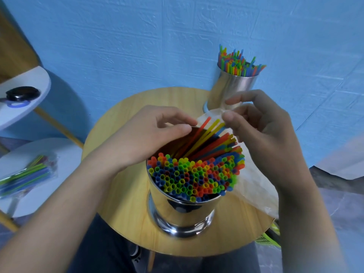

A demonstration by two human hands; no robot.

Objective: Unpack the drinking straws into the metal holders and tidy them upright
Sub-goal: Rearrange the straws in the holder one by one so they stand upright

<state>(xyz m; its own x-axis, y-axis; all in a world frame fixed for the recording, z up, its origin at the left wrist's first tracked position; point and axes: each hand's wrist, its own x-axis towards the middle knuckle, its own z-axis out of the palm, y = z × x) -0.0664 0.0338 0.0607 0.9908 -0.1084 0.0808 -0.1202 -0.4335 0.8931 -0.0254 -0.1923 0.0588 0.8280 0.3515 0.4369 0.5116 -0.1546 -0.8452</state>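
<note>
A shiny metal holder [183, 211] stands at the front of the round wooden table [122, 194], packed with coloured straws [193, 176]; some at its back lean to the far right. My left hand [145, 134] rests on the holder's far rim, fingers bent over the leaning straws. My right hand [262, 131] pinches the top of a clear plastic bag [256, 186] that drapes down the holder's right side onto the table. A second metal holder [230, 89] with upright straws stands at the table's far right edge.
A white side table [65, 154] to the left carries an unopened pack of straws [25, 176]. Above it a white shelf [33, 79] holds a black round object [22, 93]. A blue wall is close behind. My legs are under the table's front edge.
</note>
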